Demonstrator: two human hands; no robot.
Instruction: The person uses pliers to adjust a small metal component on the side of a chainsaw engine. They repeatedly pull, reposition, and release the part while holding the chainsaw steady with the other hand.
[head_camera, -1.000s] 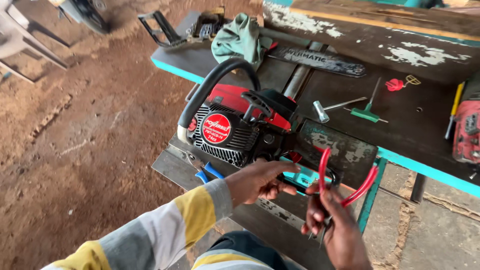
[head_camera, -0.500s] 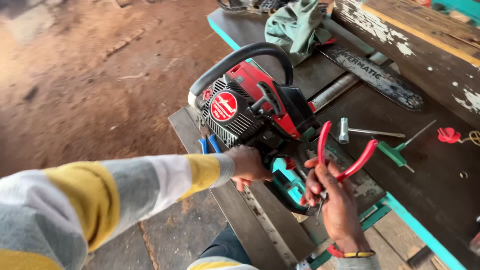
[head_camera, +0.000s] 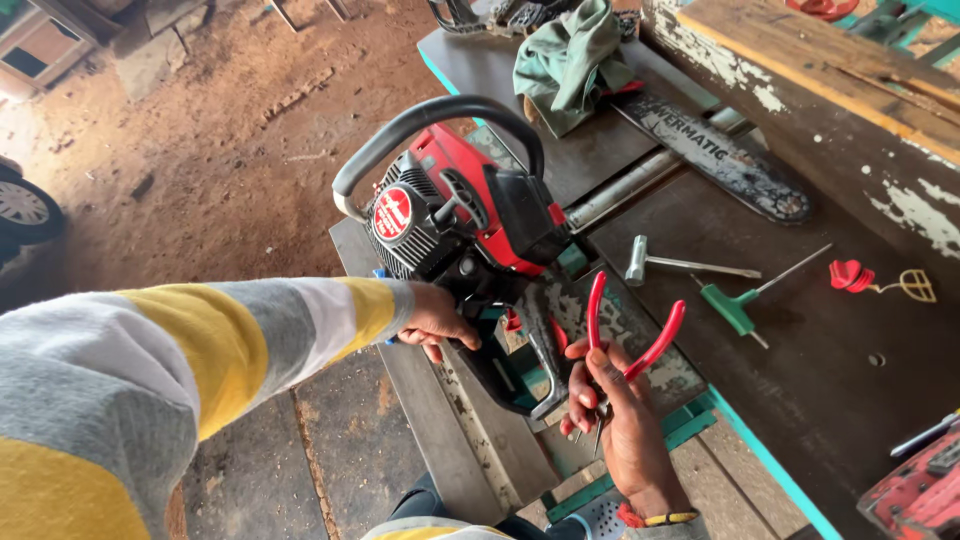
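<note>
A red and black chainsaw body (head_camera: 455, 215) with a black hoop handle rests on the front edge of a dark workbench (head_camera: 850, 330). My left hand (head_camera: 435, 320), in a grey and yellow striped sleeve, grips the saw's rear underside. My right hand (head_camera: 620, 420) holds red-handled pliers (head_camera: 625, 335) with the handles spread upward and the jaws pointing down, just right of the saw's rear handle.
On the bench lie a detached guide bar (head_camera: 715, 155), a green rag (head_camera: 575, 60), a metal socket wrench (head_camera: 680, 265), a green T-handle tool (head_camera: 745, 300) and a small red cap (head_camera: 850, 275). A red machine part (head_camera: 915, 495) sits at the lower right. Dirt floor (head_camera: 220, 150) lies left.
The view has swung left and closer, so the saw sits more central. My left hand has slid further under the saw's rear. The pliers stay in my right hand.
</note>
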